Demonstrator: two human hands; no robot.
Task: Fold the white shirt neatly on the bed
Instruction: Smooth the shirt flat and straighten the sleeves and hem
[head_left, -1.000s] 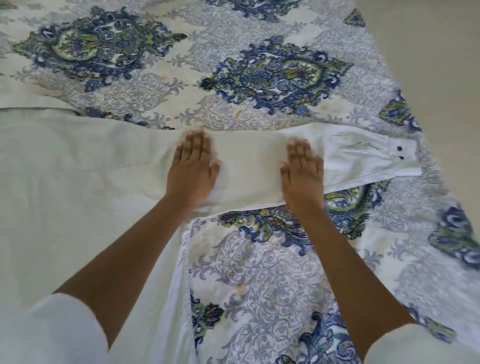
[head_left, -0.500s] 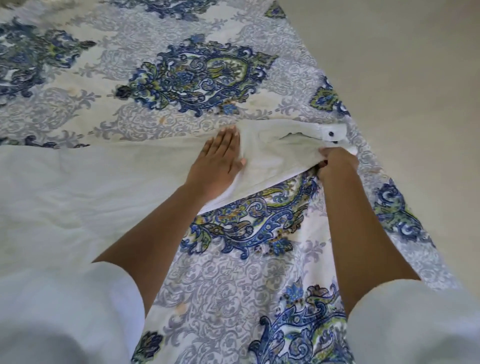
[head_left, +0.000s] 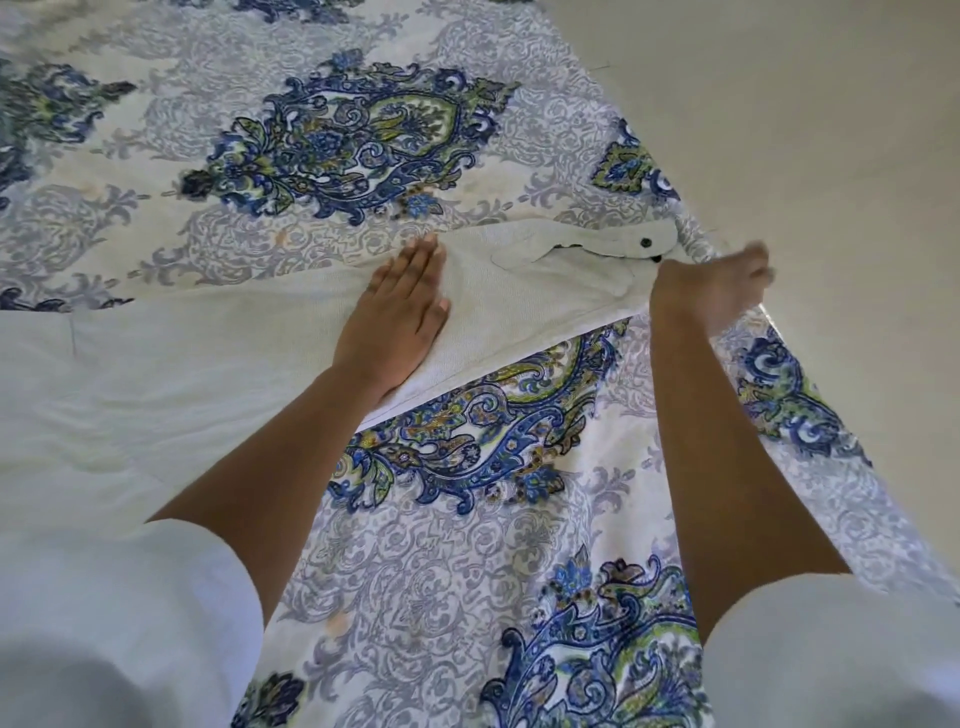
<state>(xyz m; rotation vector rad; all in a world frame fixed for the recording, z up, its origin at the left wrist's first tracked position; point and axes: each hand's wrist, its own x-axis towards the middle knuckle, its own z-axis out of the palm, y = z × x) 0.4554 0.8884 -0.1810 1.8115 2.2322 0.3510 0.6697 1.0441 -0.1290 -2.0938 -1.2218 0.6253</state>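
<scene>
The white shirt (head_left: 130, 395) lies flat on the patterned bed cover (head_left: 467, 545), its body at the left. One long sleeve (head_left: 519, 301) stretches right toward the bed's edge and ends in a buttoned cuff (head_left: 613, 244) with dark buttons. My left hand (head_left: 400, 312) presses flat on the middle of the sleeve with straight fingers. My right hand (head_left: 706, 291), blurred by motion, is at the cuff's end with its fingers curled on the cuff's edge.
The bed's right edge (head_left: 737, 291) runs diagonally just past my right hand. Beyond it is plain beige floor (head_left: 805, 130). My white short sleeves fill the bottom corners of the view.
Both hands were pressing flat on the sleeve. My right hand then slid right to the cuff and took hold of it. My left hand slid right along the sleeve. The view shifted right.
</scene>
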